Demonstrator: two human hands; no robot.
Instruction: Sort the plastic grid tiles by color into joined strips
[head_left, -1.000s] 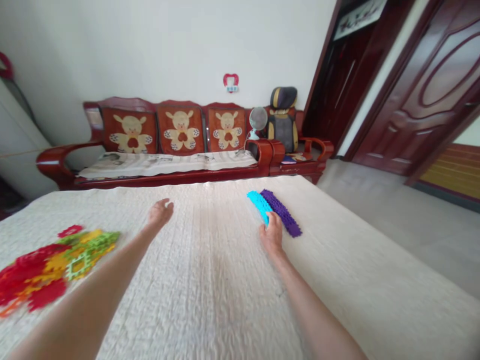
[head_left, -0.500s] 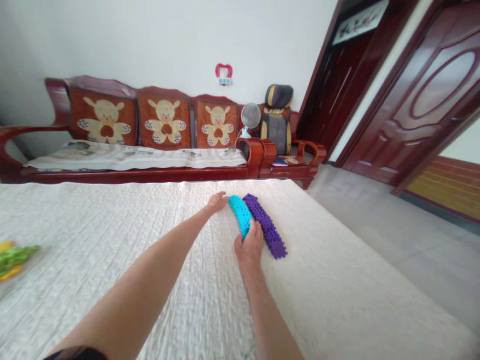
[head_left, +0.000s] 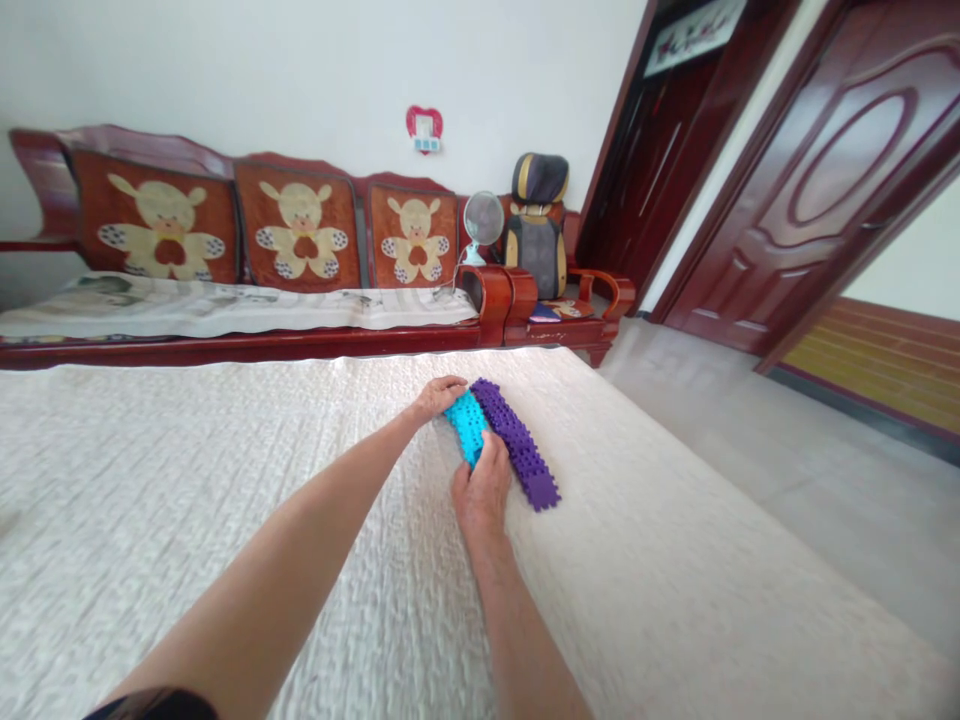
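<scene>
A bright blue strip of knobbly interlocking foam-like pieces (head_left: pixel 468 425) lies between my two hands. The fingers of my left hand (head_left: pixel 439 397) are closed over its far end. At the near end, my right hand (head_left: pixel 484 488) grips the strip with the thumb on one side and the fingers on the other. Just to the right, a longer purple strip of the same kind (head_left: pixel 519 447) rests on the pale quilted cover (head_left: pixel 315 560), close against the blue one. My palms and fingers hide both ends of the blue strip.
Beyond the covered surface stands a wooden sofa with bear-patterned cushions (head_left: pixel 296 222). A small fan (head_left: pixel 484 220) is by its arm, beside a chair with a massage pad (head_left: pixel 536 250). Tiled floor (head_left: pixel 750 450) and a wooden door (head_left: pixel 817 200) are on the right.
My left hand has come over the far end of the blue strip. The view has turned a little right, and the green and yellow thing at the left edge is out of sight.
</scene>
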